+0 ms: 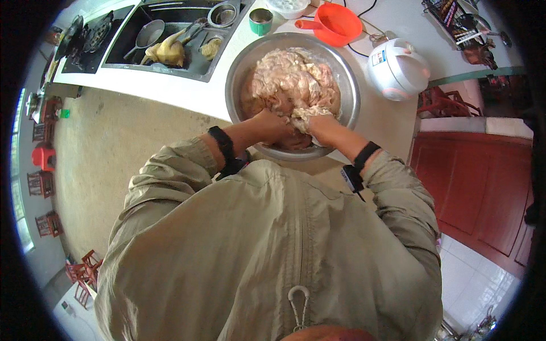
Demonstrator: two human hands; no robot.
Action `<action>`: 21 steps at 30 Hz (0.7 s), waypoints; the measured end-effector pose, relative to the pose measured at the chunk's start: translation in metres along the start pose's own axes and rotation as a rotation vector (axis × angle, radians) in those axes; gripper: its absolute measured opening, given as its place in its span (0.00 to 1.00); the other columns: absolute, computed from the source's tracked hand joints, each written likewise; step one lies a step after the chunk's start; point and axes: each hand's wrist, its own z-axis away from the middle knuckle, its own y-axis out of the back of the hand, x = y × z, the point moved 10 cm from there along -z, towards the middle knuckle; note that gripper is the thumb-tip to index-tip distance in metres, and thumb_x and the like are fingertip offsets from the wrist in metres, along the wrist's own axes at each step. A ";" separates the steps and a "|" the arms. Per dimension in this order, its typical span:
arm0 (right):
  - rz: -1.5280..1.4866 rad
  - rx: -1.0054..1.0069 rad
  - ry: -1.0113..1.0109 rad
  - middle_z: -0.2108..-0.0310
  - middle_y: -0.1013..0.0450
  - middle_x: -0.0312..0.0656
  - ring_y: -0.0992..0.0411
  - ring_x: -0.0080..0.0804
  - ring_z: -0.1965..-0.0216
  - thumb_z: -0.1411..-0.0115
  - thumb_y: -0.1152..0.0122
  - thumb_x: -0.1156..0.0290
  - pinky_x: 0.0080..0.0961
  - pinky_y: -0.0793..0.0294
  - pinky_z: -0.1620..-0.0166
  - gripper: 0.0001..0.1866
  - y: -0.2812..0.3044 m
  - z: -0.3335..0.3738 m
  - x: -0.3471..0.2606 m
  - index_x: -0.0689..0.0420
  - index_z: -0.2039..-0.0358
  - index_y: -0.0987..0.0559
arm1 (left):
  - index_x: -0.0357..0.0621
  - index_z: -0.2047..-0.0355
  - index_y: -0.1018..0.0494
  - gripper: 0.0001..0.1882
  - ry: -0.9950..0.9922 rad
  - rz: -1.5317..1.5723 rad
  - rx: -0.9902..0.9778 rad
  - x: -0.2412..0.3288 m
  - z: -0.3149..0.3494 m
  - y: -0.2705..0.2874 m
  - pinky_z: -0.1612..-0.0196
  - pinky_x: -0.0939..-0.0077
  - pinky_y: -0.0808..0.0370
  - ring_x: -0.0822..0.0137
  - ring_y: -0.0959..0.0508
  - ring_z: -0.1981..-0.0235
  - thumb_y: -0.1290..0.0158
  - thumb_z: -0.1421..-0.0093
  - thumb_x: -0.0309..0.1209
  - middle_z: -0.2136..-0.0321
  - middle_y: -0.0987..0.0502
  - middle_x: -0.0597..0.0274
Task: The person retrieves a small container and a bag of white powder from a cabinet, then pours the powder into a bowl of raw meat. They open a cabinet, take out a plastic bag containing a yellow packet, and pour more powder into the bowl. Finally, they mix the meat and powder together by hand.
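A large steel bowl (348, 85) stands on the white counter and holds a heap of pale raw meat pieces (293, 77). My left hand (272, 126) is sunk into the meat at the near side of the bowl, fingers curled into it. My right hand (314, 120) sits right beside it, gripping a pale clump of the meat. Both wrists carry black bands, and the beige jacket sleeves are pushed up.
A sink (176, 40) at the back left holds a ladle, small metal bowls and a yellowish plucked bird (168, 52). An orange scoop (335, 24), a green cup (261, 21) and a white rice cooker (397, 68) stand behind the bowl. A red cabinet (483, 193) is at right.
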 end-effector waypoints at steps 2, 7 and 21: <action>0.019 -0.026 -0.046 0.67 0.23 0.54 0.23 0.52 0.64 0.48 0.44 0.73 0.44 0.24 0.63 0.09 -0.016 -0.016 0.009 0.60 0.67 0.20 | 0.54 0.58 0.25 0.16 0.019 0.066 0.062 -0.004 -0.010 -0.007 0.62 0.58 0.22 0.52 0.19 0.62 0.45 0.50 0.29 0.61 0.21 0.54; 0.016 0.138 -0.139 0.68 0.23 0.58 0.23 0.55 0.66 0.48 0.43 0.72 0.44 0.23 0.64 0.09 -0.017 -0.045 0.033 0.63 0.71 0.20 | 0.50 0.62 0.24 0.14 0.248 0.278 0.140 -0.040 -0.026 -0.020 0.60 0.62 0.23 0.53 0.19 0.62 0.48 0.49 0.25 0.64 0.20 0.54; -1.009 0.422 -0.367 0.61 0.24 0.58 0.25 0.54 0.60 0.43 0.41 0.63 0.40 0.27 0.57 0.20 0.006 -0.034 0.086 0.56 0.51 0.24 | 0.41 0.51 0.26 0.21 0.455 0.806 0.450 -0.128 -0.027 -0.048 0.50 0.65 0.27 0.52 0.22 0.54 0.51 0.41 0.38 0.57 0.21 0.47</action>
